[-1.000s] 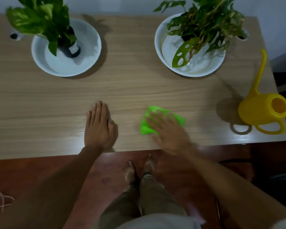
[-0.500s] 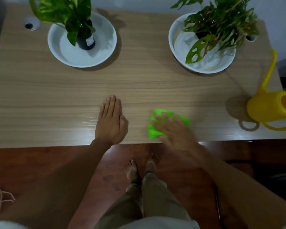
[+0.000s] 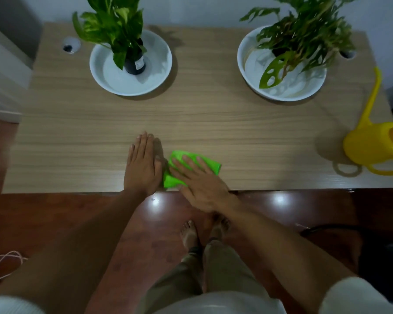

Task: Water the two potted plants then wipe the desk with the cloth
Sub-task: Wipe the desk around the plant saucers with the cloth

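Right hand (image 3: 200,182) flat on the green cloth (image 3: 210,162), fingers spread, pressing it to the wooden desk (image 3: 236,132) near the front edge. Left hand (image 3: 143,165) lies palm-down just beside it, fingers together and straight, gripping nothing; its thumb side meets the cloth's edge. Both potted plants sit at the back in white saucers (water pooled in each): the left plant (image 3: 114,23) and the right plant (image 3: 304,35). The yellow watering can (image 3: 372,143) stands at the desk's right end, well apart from the cloth.
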### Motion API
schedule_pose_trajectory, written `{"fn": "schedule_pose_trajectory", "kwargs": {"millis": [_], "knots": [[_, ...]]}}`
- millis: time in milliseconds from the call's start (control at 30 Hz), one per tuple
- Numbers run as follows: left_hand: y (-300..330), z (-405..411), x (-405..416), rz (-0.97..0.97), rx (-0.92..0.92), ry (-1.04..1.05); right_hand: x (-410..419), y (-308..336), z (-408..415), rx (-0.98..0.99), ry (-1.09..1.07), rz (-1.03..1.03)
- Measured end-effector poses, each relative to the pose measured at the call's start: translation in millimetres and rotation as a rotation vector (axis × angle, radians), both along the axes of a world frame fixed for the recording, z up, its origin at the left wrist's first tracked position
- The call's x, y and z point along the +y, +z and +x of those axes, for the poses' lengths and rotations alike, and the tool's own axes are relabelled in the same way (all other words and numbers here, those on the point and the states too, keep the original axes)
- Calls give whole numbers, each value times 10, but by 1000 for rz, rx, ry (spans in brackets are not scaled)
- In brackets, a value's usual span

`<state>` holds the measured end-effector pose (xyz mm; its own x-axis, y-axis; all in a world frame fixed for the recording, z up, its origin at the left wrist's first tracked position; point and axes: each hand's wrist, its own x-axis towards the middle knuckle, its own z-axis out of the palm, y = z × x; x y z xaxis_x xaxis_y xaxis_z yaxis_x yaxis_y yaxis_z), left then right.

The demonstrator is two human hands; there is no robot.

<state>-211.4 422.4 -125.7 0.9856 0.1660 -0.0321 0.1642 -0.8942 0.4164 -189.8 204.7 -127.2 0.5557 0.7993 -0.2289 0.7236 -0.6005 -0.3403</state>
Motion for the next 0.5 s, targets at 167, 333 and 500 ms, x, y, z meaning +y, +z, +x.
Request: {"fn": "schedule_pose_trajectory", "kwargs": {"millis": [167, 333, 500], "knots": [[325, 154, -249, -280, -62, 68, -364, 687, 100, 1120, -777, 402], [838, 458, -852, -1159, 367, 402, -879, 1264, 546, 1519, -1231, 864], [1080, 651, -1421, -1464, 535, 288, -1274, 1304, 767, 1567, -1195, 1081]]}}
